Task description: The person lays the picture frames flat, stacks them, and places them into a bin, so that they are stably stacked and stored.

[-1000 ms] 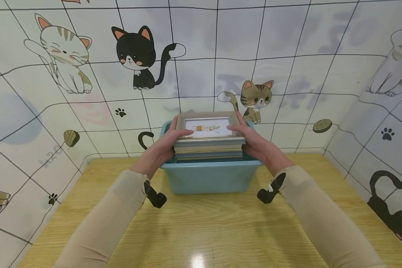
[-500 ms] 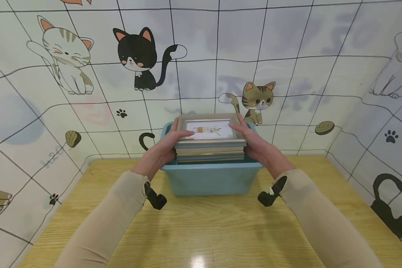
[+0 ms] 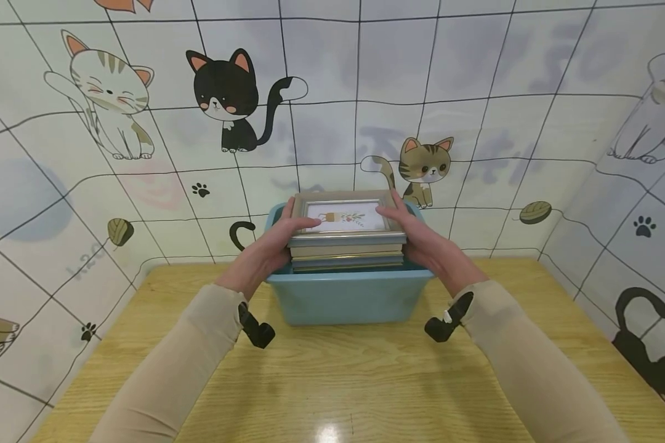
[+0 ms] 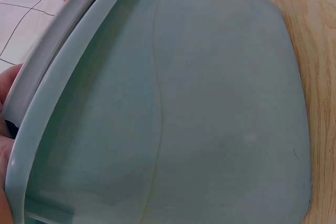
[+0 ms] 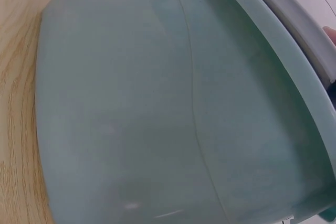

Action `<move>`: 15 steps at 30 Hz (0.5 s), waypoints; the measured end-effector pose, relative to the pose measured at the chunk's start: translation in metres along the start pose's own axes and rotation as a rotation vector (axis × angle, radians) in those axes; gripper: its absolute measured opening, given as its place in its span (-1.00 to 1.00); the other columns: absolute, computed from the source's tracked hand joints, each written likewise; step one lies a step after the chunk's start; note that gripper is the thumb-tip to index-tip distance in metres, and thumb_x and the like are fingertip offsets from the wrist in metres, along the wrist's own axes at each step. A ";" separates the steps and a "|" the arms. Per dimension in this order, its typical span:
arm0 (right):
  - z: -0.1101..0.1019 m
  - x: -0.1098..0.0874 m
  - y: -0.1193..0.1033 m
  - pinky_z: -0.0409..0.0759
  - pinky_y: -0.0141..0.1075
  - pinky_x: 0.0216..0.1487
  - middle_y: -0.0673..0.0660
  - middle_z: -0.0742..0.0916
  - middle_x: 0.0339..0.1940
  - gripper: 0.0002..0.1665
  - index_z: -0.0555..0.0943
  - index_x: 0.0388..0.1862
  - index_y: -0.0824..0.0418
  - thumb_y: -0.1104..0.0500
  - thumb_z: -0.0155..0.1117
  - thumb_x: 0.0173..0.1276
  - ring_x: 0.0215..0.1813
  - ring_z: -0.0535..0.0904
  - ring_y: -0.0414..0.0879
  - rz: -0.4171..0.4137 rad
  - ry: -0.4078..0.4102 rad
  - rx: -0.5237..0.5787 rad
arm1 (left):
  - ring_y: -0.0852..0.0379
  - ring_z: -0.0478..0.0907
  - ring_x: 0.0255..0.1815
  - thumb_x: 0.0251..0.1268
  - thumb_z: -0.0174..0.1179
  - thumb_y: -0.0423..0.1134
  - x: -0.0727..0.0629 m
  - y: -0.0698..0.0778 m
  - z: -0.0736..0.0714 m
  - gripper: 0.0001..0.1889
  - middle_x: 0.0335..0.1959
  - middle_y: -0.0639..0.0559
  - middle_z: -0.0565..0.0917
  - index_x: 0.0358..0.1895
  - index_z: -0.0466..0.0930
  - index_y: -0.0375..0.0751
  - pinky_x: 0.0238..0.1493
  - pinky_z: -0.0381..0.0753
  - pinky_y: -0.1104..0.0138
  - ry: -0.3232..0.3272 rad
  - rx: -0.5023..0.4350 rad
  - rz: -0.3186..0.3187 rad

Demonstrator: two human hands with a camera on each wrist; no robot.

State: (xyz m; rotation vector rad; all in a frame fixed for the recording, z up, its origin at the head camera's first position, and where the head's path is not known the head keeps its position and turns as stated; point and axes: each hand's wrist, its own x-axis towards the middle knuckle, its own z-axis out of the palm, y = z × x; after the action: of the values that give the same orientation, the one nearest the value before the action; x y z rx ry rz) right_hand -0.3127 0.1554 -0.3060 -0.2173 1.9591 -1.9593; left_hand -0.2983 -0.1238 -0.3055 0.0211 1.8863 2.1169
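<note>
A stack of several picture frames sits in a blue plastic tub, its upper part above the rim. The top frame has a silvery border around a white picture with a plant print. My left hand grips the stack's left side, its thumb over the top frame. On the opposite side my right hand grips the stack likewise, thumb on the top frame's edge. Both hands' lower fingers are hidden behind the stack and tub. In the wrist views the tub's front wall fills most of the picture.
The tub stands on a wooden table near the back. Behind it and at both sides hangs a white gridded sheet with cartoon cats. Black wrist mounts hang below both sleeves.
Both hands keep their hold on the stack, which sits at nearly the same height in the tub. The whole head view has shifted slightly.
</note>
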 end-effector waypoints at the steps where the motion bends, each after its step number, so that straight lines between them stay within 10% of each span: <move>1: 0.000 0.000 0.000 -0.28 0.18 0.56 0.05 -0.46 0.65 0.12 -0.49 0.64 -0.41 -0.18 0.11 0.53 0.65 -0.43 0.12 0.002 -0.001 0.002 | -0.16 0.04 0.49 0.36 0.30 -0.18 0.000 0.000 0.000 0.13 0.65 0.00 -0.25 0.64 -0.47 0.45 0.47 0.10 -0.07 -0.001 0.003 -0.001; 15: 0.002 -0.001 0.000 -0.17 0.20 0.55 0.08 -0.43 0.66 0.12 -0.52 0.62 -0.45 -0.14 0.11 0.54 0.64 -0.28 0.20 0.023 -0.026 0.040 | -0.16 0.03 0.51 0.37 0.29 -0.18 -0.003 -0.001 0.000 0.13 0.66 0.01 -0.24 0.64 -0.47 0.44 0.49 0.08 -0.08 -0.017 -0.003 0.014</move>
State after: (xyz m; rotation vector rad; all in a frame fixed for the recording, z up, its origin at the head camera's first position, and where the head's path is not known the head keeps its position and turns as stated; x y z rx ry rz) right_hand -0.3112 0.1538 -0.3063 -0.2077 1.8961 -1.9691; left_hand -0.2958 -0.1248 -0.3059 0.0512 1.8790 2.1218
